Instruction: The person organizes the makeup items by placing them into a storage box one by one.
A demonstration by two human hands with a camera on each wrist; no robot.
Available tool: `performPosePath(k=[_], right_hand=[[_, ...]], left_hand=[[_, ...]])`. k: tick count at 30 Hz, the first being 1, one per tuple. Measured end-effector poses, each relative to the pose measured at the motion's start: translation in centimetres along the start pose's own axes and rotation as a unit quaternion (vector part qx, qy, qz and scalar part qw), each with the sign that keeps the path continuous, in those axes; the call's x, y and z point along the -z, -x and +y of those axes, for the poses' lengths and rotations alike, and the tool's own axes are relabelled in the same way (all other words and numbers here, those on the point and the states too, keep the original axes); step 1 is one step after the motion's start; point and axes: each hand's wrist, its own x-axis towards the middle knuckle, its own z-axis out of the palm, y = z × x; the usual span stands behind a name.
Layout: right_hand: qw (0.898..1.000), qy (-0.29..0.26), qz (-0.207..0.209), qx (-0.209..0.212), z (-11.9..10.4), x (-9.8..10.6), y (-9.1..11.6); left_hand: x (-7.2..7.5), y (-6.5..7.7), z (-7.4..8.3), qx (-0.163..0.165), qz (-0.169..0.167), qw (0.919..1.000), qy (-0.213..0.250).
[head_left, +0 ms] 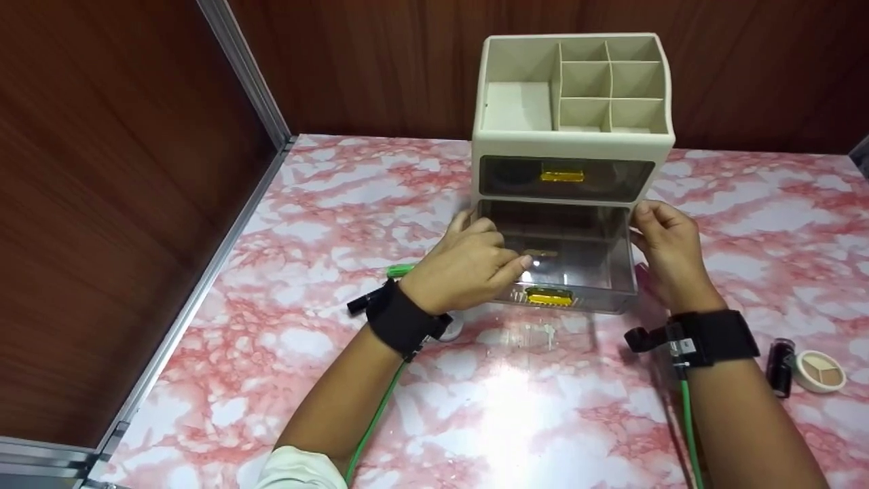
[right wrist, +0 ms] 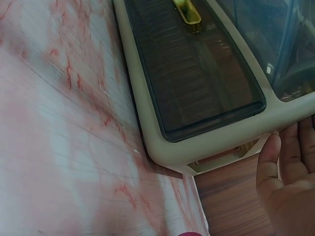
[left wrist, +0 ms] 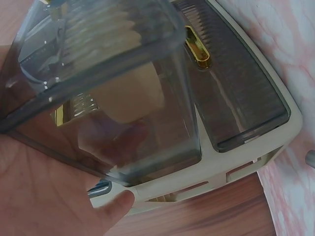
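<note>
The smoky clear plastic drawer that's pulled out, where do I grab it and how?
Probably pinch the small, bar-shaped gold handle, coming from the near side: it sits mid-front on the drawer, faces you, and lies uncovered.

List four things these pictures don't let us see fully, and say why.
Head: open drawer, left side mostly hidden by the left hand.
Head: black tube, partly hidden by the left wristband.
Head: pink object, partly hidden by the right hand.
Left wrist: grey object, cut off by the right edge.
</note>
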Motion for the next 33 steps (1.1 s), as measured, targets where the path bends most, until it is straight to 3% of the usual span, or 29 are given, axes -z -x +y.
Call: performPosePath(k=[6, 9, 15, 23, 25, 29, 33], right_hand=[[1.0, -0.007, -0.02, 0.012, 0.4, 0.6, -0.3], [1.0, 0.01, -0.019, 0.016, 1.3, 1.7, -1.1], [1.0, -0.012, -0.025, 0.002, 3.1, 4.0, -2.8], [1.0, 0.018, -0.02, 0.017, 1.2, 1.5, -1.0], [1.0, -0.003, -0.025, 0.01, 1.5, 2.0, -1.4], [0.999, 0.022, -0.025, 0.014, 1.3, 1.8, -1.3], [0.999, 0.013, -0.028, 0.008, 1.9, 2.7, -1.8]], left_hand=[[0.1, 0.1, 0.1, 0.0, 0.01, 0.9999, -0.005], [0.1, 0.1, 0.1, 0.003, 0.016, 0.9998, -0.008], [0.0, 0.0, 0.1, 0.005, 0.023, 0.9996, -0.015], [0.0, 0.0, 0.0, -0.016, 0.023, 0.9995, -0.015], [0.0, 0.0, 0.0, -0.013, 0.024, 0.9996, -0.013], [0.0, 0.0, 0.0, -0.006, 0.024, 0.9997, -0.009], [0.5, 0.1, 0.1, -0.006, 0.02, 0.9998, 0.0]])
